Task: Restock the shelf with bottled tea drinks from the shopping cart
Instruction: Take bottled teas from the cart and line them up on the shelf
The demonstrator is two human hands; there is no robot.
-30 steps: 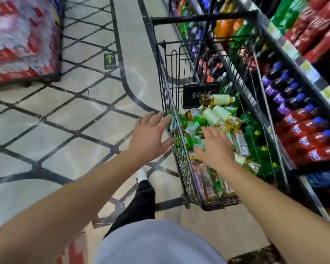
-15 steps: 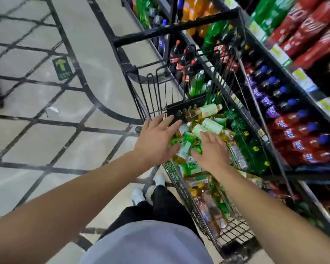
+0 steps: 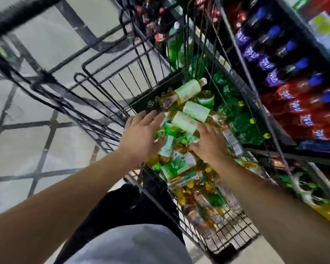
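A black wire shopping cart (image 3: 111,86) stands in front of me, heaped with several bottled tea drinks (image 3: 181,164) with green and pale labels and amber liquid. One pale-labelled tea bottle (image 3: 187,90) lies on top at the far end. My left hand (image 3: 141,134) hovers over the left side of the heap, fingers spread, palm down. My right hand (image 3: 210,141) rests on the bottles at the middle of the heap, fingers apart; whether it grips one is hidden by motion blur. The shelf (image 3: 297,141) runs along the right.
The shelf holds rows of dark soda bottles with blue caps (image 3: 274,63) and red-labelled bottles (image 3: 301,111). Green bottles (image 3: 236,115) lie behind the cart's right wall. The cart's handle bar (image 3: 17,14) crosses the upper left. Tiled floor (image 3: 23,145) lies to the left.
Both hands have moved forward and down over the bottles in the cart. The view has closed in on the cart and tipped downward.
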